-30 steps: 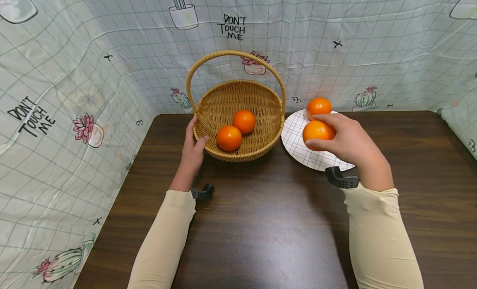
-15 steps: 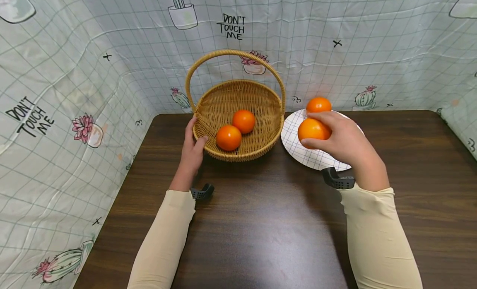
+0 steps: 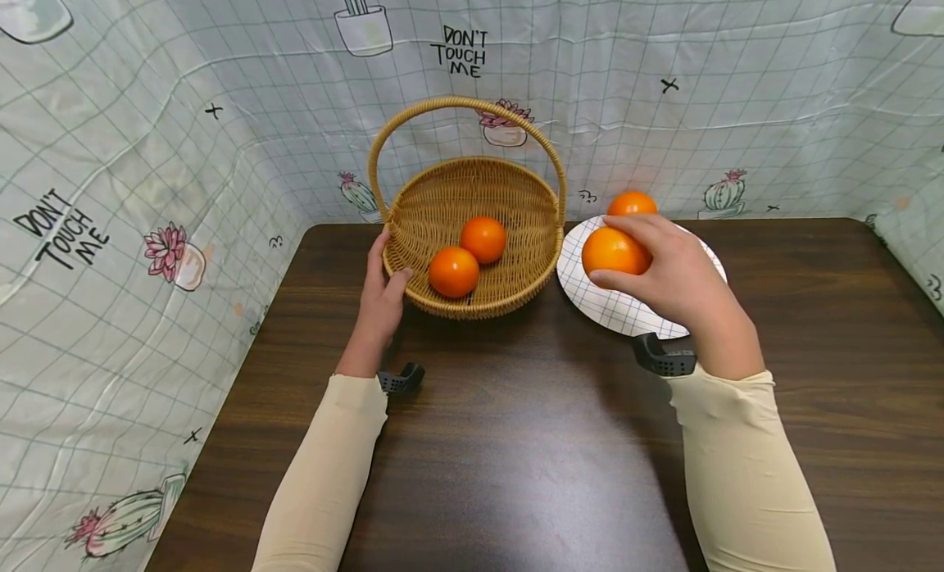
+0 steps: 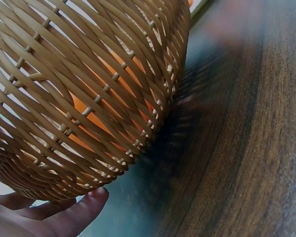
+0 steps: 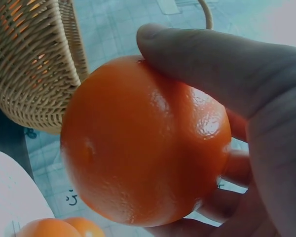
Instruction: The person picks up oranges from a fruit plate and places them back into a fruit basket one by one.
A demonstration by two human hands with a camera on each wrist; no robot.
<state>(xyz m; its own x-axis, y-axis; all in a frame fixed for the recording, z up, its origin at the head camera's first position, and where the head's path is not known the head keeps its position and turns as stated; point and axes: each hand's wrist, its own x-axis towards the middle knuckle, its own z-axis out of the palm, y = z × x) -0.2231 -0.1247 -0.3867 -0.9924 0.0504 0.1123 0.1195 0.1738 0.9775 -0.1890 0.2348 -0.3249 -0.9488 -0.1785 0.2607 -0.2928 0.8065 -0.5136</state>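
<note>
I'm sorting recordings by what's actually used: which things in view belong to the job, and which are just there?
Part of the job: right hand, held orange, left hand, wicker basket, oranges inside it, plate, fruit on it.

Just there: brown table, printed cloth.

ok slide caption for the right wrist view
Right hand holding a glossy round orange fruit, with a tan wicker basket behind and a round white gridded plate lower left.

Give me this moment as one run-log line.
right grip: holds orange, raised off plate | left grip: holds basket side | basket: two oranges inside | plate: another orange, far side
</note>
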